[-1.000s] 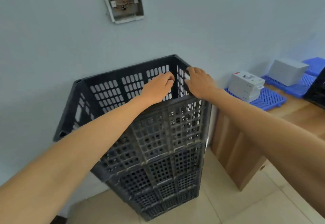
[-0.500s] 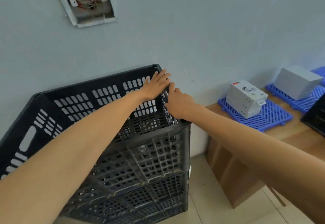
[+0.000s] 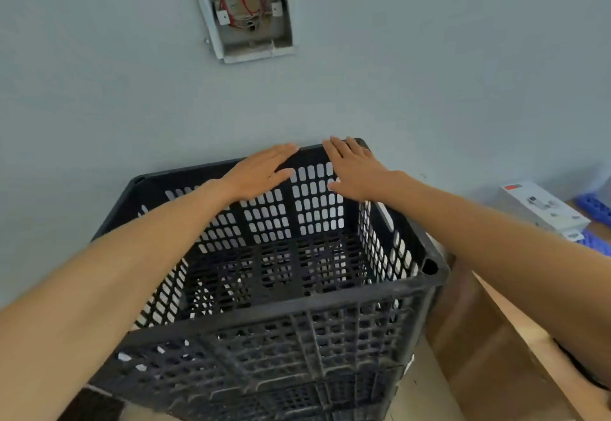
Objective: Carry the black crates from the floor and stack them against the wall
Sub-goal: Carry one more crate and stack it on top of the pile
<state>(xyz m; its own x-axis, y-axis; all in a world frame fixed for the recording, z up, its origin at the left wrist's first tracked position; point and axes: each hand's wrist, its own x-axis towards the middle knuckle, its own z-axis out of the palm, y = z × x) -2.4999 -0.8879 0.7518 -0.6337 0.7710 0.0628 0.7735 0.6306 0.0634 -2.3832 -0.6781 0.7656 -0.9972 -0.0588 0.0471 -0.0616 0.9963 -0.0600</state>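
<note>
– Two palms down flat: left hand (image 3: 261,169) and right hand (image 3: 355,169), fingers straight, gripping nothing, just pressing on the far rim of the top crate (image 3: 297,338).

– Close together?

– Near each other, toward the right end of that rim, right up by the wall (image 3: 429,73). Forearms stretched out over the open crate, elbows out of view.

– Resting on what?

– Seated on at least one more black crate (image 3: 297,404) beneath, down on the floor (image 3: 420,397). Back edge at or very near the wall; cannot tell whether touching.

– How far along, then?

– Probably squaring up the stack, so carrying looks done for this one. Cannot tell how many remain; no loose crates in view.

– Anything alongside?

– Wooden counter (image 3: 515,328) just to the right of the stack, carrying a white box (image 3: 542,204) and a blue mat (image 3: 593,204).
</note>
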